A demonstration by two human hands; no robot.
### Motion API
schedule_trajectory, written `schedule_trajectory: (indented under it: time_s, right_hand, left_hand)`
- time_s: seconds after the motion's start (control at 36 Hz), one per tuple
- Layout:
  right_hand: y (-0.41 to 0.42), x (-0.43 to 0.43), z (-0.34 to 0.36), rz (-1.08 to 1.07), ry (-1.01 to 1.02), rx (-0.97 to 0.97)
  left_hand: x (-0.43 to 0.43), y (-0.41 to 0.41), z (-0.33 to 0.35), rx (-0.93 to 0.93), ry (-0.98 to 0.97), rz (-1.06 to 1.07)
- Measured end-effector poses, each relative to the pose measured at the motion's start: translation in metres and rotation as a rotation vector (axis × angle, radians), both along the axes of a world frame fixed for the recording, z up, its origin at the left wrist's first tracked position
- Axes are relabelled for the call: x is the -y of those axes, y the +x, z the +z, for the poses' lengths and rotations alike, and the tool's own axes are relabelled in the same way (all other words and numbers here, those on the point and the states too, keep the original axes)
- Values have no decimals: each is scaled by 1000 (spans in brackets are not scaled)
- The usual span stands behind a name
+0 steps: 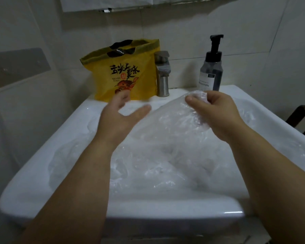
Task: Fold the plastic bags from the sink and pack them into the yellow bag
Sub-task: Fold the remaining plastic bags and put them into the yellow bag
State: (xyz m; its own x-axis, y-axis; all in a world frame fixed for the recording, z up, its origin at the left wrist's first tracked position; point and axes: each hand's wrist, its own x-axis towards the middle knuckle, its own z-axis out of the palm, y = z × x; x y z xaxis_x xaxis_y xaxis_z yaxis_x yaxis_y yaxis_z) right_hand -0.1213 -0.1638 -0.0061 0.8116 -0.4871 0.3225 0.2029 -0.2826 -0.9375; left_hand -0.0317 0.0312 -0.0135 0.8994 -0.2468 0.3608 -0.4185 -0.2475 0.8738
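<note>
Reaching forward from the bottom of the view, the left hand (120, 115) hovers with fingers straight and thumb spread wide, while the right hand (218, 111) beside it curls its fingers and thumb, pinching the upper end of a clear plastic bag (173, 120).

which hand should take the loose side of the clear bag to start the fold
Left. The left hand is open and empty beside the clear bag; the right hand is busy pinching its top.

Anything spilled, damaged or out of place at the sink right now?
Nothing looks spilled or damaged. One oddity: the yellow bag, standing behind the sink basin beside the faucet, has a lopsided, sagging mouth with black plastic showing in it.
</note>
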Motion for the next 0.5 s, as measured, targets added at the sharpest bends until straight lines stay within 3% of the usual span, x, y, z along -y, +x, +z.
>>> schedule_trajectory:
  time_s: [0.11, 0.25, 0.42, 0.5]
  right_hand:
    - [-2, -2, 4, 50, 74, -35]
    - [-1, 6, 7, 182, 409, -22]
    - [1, -5, 0, 723, 675, -78]
    - [6, -18, -7, 819, 675, -138]
  left_hand:
    - [2, -8, -1, -164, 267, -269]
    - [2, -9, 0, -249, 305, -398]
    - [12, -14, 1, -393, 7, -479]
    - [13, -15, 4, -423, -157, -484]
